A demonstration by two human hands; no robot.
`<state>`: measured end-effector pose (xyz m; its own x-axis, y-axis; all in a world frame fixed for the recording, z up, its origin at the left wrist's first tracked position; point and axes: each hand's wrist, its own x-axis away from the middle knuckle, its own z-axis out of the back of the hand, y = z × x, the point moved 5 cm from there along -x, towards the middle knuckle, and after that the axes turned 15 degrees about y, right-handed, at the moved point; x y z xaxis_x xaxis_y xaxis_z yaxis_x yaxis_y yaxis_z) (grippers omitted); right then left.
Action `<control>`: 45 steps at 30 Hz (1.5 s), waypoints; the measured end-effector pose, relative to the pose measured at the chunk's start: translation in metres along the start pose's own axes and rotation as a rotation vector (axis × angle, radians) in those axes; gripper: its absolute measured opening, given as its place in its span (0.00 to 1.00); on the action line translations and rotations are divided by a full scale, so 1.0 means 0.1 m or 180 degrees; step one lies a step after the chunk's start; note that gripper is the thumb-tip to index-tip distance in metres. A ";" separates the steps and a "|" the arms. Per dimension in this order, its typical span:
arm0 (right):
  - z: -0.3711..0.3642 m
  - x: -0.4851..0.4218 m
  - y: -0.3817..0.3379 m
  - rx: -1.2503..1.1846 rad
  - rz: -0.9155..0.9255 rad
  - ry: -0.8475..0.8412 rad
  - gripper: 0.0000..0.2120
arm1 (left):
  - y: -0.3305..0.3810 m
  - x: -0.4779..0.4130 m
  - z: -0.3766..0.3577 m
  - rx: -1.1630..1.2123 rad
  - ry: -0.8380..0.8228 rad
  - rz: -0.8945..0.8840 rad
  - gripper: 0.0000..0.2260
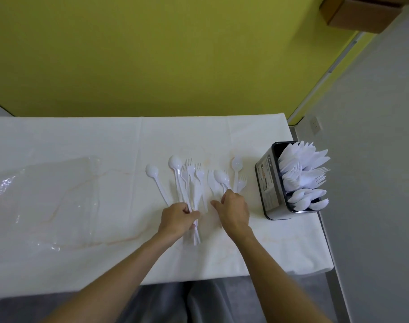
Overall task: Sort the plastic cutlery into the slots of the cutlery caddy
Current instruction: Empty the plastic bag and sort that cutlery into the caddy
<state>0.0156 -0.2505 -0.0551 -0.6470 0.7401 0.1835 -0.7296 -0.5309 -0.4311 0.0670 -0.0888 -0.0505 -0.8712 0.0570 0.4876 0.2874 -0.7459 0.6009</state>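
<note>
Our left hand point(178, 216) grips a bunch of white plastic forks and spoons point(191, 183) at frame centre. Our right hand point(234, 209) closes on a white plastic spoon point(221, 177); grey metal caddy point(267, 183) sits right.

White plastic spoons point(175, 163), forks point(200, 174) and a knife point(211, 183) lie loose mid-table, heads pointing away from the person; the dark metal cutlery caddy point(267, 183) stands upright near the table's right edge, its slots already packed with knives farthest, forks in the middle, spoons nearest.
</note>
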 end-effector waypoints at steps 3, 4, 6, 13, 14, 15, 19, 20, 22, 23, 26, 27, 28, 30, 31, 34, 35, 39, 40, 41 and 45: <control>-0.03 -0.06 -0.10 0.0154 0.0031 0.0038 0.17 | -0.15 0.05 0.09 0.0196 -0.0041 0.0091 0.08; -0.05 -0.08 -0.13 0.0183 0.0012 0.0012 0.16 | -0.18 0.07 0.13 0.0268 -0.0036 0.0113 0.08; -0.07 -0.10 -0.16 0.0215 -0.0041 -0.0063 0.12 | -0.23 0.10 0.18 0.0450 -0.0060 0.0189 0.05; -0.10 -0.01 -0.11 -0.0002 -0.0216 -0.0448 0.16 | -0.26 0.09 0.29 0.0844 -0.0219 0.0139 0.04; -0.07 0.02 -0.10 -0.0106 -0.0231 -0.0504 0.15 | -0.24 0.07 0.31 0.0884 -0.0236 0.0131 0.03; -0.03 0.06 -0.10 -0.0243 -0.0267 -0.0591 0.13 | -0.22 0.06 0.33 0.0907 -0.0250 0.0114 0.03; 0.34 0.18 -0.06 -0.1412 -0.0644 -0.0760 0.05 | 0.02 0.00 0.42 0.0854 -0.0211 -0.0213 0.03; 0.49 0.18 -0.05 -0.1804 -0.0624 -0.0694 0.07 | 0.15 0.00 0.45 0.0808 -0.0163 -0.0356 0.03; 0.85 0.17 -0.10 -0.2507 -0.0440 -0.0602 0.06 | 0.41 -0.02 0.48 0.0861 -0.0055 -0.0608 0.02; 1.04 0.16 -0.15 -0.2804 -0.0342 -0.0551 0.06 | 0.52 -0.04 0.49 0.0969 -0.0025 -0.0698 0.02; 1.74 0.06 -0.10 -0.3569 -0.0345 0.0028 0.04 | 0.98 0.00 0.41 0.1398 -0.0106 -0.0848 0.06; 1.95 0.01 -0.05 -0.3720 -0.0400 0.0323 0.04 | 1.12 0.03 0.37 0.1531 -0.0117 -0.0876 0.09; 2.15 -0.05 0.05 -0.3788 -0.0441 0.0717 0.05 | 1.30 0.07 0.32 0.1623 -0.0130 -0.0943 0.11; 2.42 -0.17 0.27 -0.3693 -0.0562 0.1530 0.04 | 1.59 0.17 0.23 0.1800 -0.0086 -0.1095 0.12; 2.51 -0.22 0.40 -0.3586 -0.0609 0.1869 0.03 | 1.74 0.23 0.17 0.1931 -0.0066 -0.1158 0.10; 2.58 -0.30 0.60 -0.2793 -0.0375 0.2425 0.04 | 2.02 0.34 -0.03 0.2175 -0.0030 -0.1263 0.04; 2.56 -0.30 0.62 -0.2453 -0.0255 0.2508 0.06 | 2.08 0.36 -0.10 0.2182 -0.0014 -0.1278 0.03; 2.41 -0.29 0.60 -0.1700 0.0040 0.2650 0.08 | 2.18 0.41 -0.34 0.2055 -0.0014 -0.1306 0.04; 2.36 -0.31 0.61 -0.1629 0.0094 0.2624 0.07 | 2.19 0.42 -0.38 0.1970 -0.0007 -0.1369 0.05; 2.32 -0.34 0.61 -0.1553 0.0164 0.2593 0.07 | 2.19 0.40 -0.42 0.1849 0.0008 -0.1456 0.07; 2.16 -0.49 0.67 -0.1330 0.0269 0.2132 0.07 | 2.19 0.35 -0.56 0.1098 -0.0064 -0.1793 0.09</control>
<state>-0.0491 -0.4114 0.0982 -0.3285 0.8655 -0.3780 -0.4546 -0.4958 -0.7400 0.0776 -0.2877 0.0625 -0.9190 0.3913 0.0492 -0.0961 -0.3431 0.9344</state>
